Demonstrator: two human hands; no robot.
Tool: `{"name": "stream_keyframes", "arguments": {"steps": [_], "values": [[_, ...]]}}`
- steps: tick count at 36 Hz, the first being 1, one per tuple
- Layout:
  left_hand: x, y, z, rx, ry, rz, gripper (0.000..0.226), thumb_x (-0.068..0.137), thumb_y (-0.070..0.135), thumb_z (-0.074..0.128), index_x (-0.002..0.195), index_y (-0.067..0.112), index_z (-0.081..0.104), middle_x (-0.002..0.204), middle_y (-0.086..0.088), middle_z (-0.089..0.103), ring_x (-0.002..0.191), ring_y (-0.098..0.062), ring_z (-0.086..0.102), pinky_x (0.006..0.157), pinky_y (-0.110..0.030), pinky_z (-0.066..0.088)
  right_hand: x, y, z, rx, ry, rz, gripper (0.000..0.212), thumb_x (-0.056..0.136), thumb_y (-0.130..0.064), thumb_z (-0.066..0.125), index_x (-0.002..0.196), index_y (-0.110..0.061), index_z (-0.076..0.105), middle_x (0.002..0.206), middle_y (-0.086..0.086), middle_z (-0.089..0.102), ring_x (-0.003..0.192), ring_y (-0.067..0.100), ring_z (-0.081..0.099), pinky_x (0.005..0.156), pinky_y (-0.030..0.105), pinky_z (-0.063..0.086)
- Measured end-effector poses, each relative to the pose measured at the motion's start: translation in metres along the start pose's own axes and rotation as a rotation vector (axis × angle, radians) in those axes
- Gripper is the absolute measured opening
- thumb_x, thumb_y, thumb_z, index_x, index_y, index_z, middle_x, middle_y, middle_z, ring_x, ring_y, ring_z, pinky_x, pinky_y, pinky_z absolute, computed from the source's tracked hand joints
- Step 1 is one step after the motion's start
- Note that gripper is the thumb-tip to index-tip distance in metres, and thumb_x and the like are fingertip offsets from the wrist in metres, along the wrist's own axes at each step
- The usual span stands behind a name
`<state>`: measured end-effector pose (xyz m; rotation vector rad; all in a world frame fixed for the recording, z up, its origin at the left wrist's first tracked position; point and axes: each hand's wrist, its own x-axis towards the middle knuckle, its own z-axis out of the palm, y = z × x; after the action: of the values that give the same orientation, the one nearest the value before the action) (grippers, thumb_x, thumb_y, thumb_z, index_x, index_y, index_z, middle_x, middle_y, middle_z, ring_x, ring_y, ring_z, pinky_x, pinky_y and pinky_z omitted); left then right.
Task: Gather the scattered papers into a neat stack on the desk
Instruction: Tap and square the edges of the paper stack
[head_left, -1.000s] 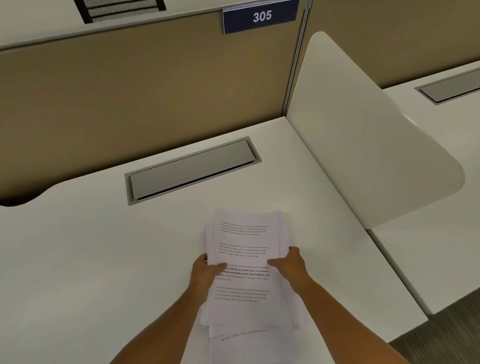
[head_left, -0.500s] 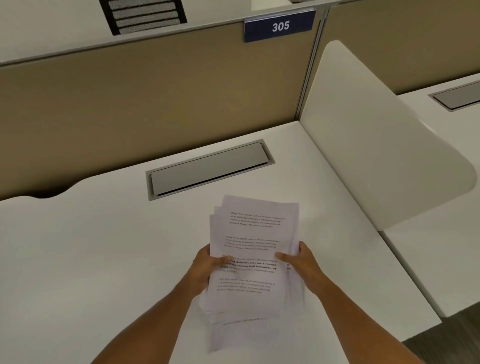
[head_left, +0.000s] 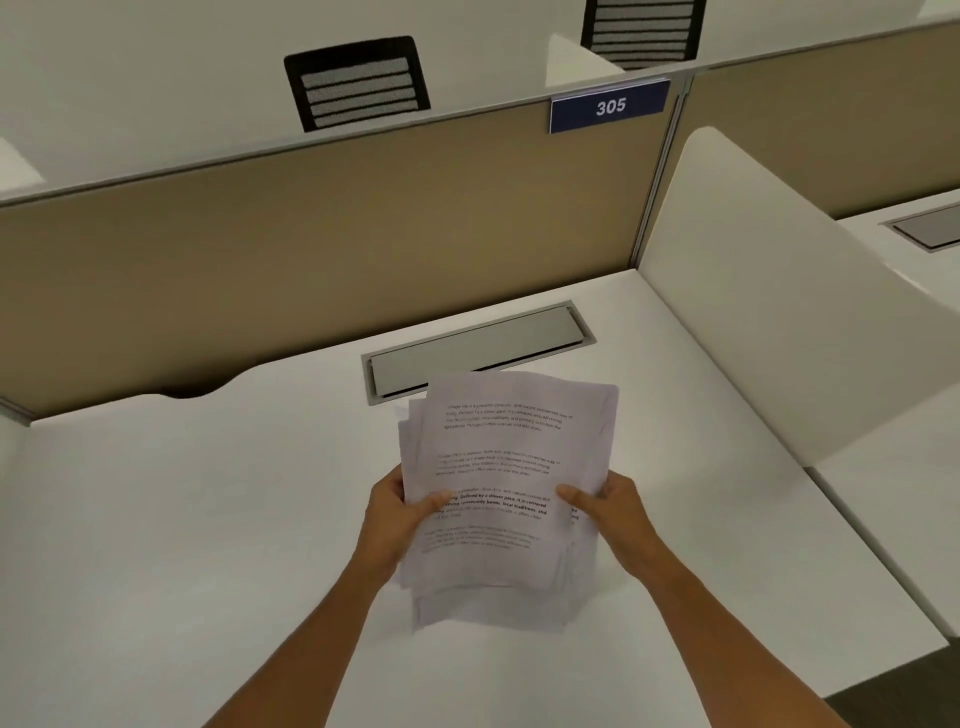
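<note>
A loose stack of white printed papers (head_left: 506, 457) is held up over the white desk (head_left: 182, 519), tilted toward me, its sheet edges uneven. My left hand (head_left: 397, 517) grips the stack's left edge, thumb on top of the front sheet. My right hand (head_left: 610, 512) grips the right edge the same way, thumb lying across the text. The fingers of both hands are hidden behind the sheets. The lowest sheets hang down near the desk surface; whether they touch it I cannot tell.
A grey cable hatch (head_left: 480, 348) is set in the desk behind the papers. A tan partition (head_left: 311, 234) with a blue 305 sign (head_left: 610, 106) closes the back. A white curved divider (head_left: 769, 291) stands at the right. Black chairs (head_left: 358, 83) show beyond.
Both hands have lifted the stack up off the desk and tilted it toward me. The sheet that lay near the desk's front edge is now gathered with the rest. My head has tilted upward.
</note>
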<state>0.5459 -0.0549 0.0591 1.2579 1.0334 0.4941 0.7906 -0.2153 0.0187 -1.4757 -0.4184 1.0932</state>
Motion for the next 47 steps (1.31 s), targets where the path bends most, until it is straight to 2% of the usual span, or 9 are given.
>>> {"name": "stream_keyframes", "arguments": {"steps": [6, 9, 16, 24, 29, 34, 38, 44, 47], "values": [[-0.033, 0.001, -0.049, -0.017, 0.136, 0.087, 0.027, 0.075, 0.020, 0.084, 0.098, 0.030, 0.073, 0.091, 0.013, 0.080, 0.079, -0.013, 0.078, 0.057, -0.021, 0.060, -0.022, -0.012, 0.061, -0.082, -0.045, -0.085, 0.026, 0.080, -0.017, 0.083, 0.104, -0.010, 0.078, 0.102, 0.007, 0.080, 0.094, 0.028, 0.077, 0.079, 0.041, 0.065], [-0.045, 0.005, -0.072, -0.028, 0.205, 0.124, 0.023, 0.077, 0.020, 0.084, 0.095, 0.030, 0.073, 0.088, 0.015, 0.080, 0.077, -0.010, 0.077, 0.056, -0.019, 0.059, -0.032, -0.019, 0.091, -0.110, -0.027, -0.134, 0.015, 0.079, -0.017, 0.083, 0.094, -0.017, 0.080, 0.095, 0.003, 0.081, 0.088, 0.026, 0.077, 0.075, 0.039, 0.065], [-0.071, 0.010, -0.115, -0.046, 0.282, 0.178, 0.020, 0.069, 0.027, 0.083, 0.078, 0.044, 0.076, 0.082, 0.018, 0.079, 0.072, -0.001, 0.073, 0.052, -0.012, 0.056, -0.048, -0.023, 0.141, -0.139, -0.030, -0.194, 0.015, 0.080, -0.017, 0.082, 0.091, -0.027, 0.076, 0.091, -0.007, 0.080, 0.082, 0.018, 0.075, 0.069, 0.030, 0.065], [-0.088, -0.015, -0.134, -0.067, 0.285, 0.133, 0.028, 0.064, 0.032, 0.084, 0.088, 0.043, 0.075, 0.092, 0.016, 0.079, 0.080, -0.011, 0.074, 0.057, -0.019, 0.058, -0.064, -0.009, 0.161, -0.140, -0.055, -0.145, 0.018, 0.082, -0.013, 0.080, 0.095, -0.024, 0.074, 0.090, -0.008, 0.080, 0.080, 0.013, 0.076, 0.063, 0.023, 0.061], [-0.089, -0.023, -0.133, -0.057, 0.265, 0.117, 0.029, 0.058, 0.042, 0.085, 0.083, 0.052, 0.073, 0.087, 0.019, 0.078, 0.077, -0.002, 0.073, 0.054, -0.014, 0.057, -0.067, -0.004, 0.158, -0.164, -0.086, -0.121, 0.025, 0.081, -0.015, 0.082, 0.101, -0.026, 0.073, 0.095, -0.007, 0.080, 0.084, 0.011, 0.076, 0.065, 0.020, 0.060], [-0.084, -0.033, -0.130, -0.040, 0.253, 0.059, 0.033, 0.054, 0.042, 0.086, 0.085, 0.038, 0.074, 0.086, 0.015, 0.079, 0.077, -0.005, 0.074, 0.062, -0.022, 0.059, -0.064, -0.002, 0.156, -0.176, -0.118, -0.104, 0.028, 0.081, -0.015, 0.082, 0.106, -0.025, 0.074, 0.100, -0.005, 0.080, 0.090, 0.014, 0.076, 0.070, 0.024, 0.062], [-0.083, -0.041, -0.127, -0.042, 0.241, 0.041, 0.030, 0.060, 0.036, 0.087, 0.088, 0.039, 0.075, 0.089, 0.015, 0.079, 0.079, -0.005, 0.075, 0.056, -0.017, 0.058, -0.059, 0.004, 0.155, -0.217, -0.136, -0.070, 0.033, 0.078, -0.017, 0.085, 0.109, -0.021, 0.074, 0.102, -0.001, 0.079, 0.092, 0.018, 0.076, 0.076, 0.033, 0.064], [-0.082, -0.053, -0.117, -0.066, 0.215, 0.033, 0.049, 0.057, 0.041, 0.089, 0.102, 0.035, 0.072, 0.096, 0.010, 0.079, 0.086, -0.009, 0.075, 0.061, -0.021, 0.061, -0.059, 0.012, 0.165, -0.216, -0.157, -0.046, 0.034, 0.078, -0.019, 0.085, 0.108, -0.029, 0.073, 0.101, -0.007, 0.079, 0.090, 0.011, 0.076, 0.070, 0.026, 0.062], [-0.079, -0.056, -0.113, -0.045, 0.258, 0.035, 0.051, 0.058, 0.042, 0.087, 0.105, 0.030, 0.070, 0.092, 0.006, 0.079, 0.086, -0.013, 0.075, 0.059, -0.021, 0.060, -0.058, 0.014, 0.174, -0.222, -0.140, -0.055, 0.024, 0.083, -0.022, 0.081, 0.105, -0.029, 0.073, 0.098, -0.008, 0.080, 0.090, 0.012, 0.075, 0.070, 0.024, 0.062]]}}
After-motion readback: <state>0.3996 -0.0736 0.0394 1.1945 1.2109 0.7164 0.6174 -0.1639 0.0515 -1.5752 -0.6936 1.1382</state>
